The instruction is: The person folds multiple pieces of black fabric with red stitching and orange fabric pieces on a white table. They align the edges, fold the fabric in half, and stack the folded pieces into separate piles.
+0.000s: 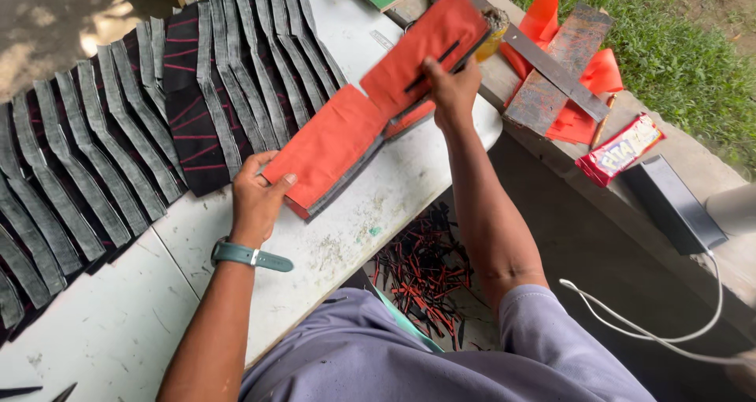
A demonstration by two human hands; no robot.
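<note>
— What do the 2 hands hold?
— The left hand point(256, 193) pinches the near end of a flat red fabric piece point(370, 111) on the white table point(315, 252); the right hand point(450, 91) grips its far end by the table's edge.

A long red fabric piece with grey backing layers point(346, 142) lies slantwise across the white worktable point(331, 252), running from mid-table up towards the far right edge. Its near end sits flat, grey and red layers showing at the lower border. Its far half is lifted clear of the table, tilted, with a dark narrow slit in its face. Just left, it lies against the rows of black-and-grey pleated strips.
</note>
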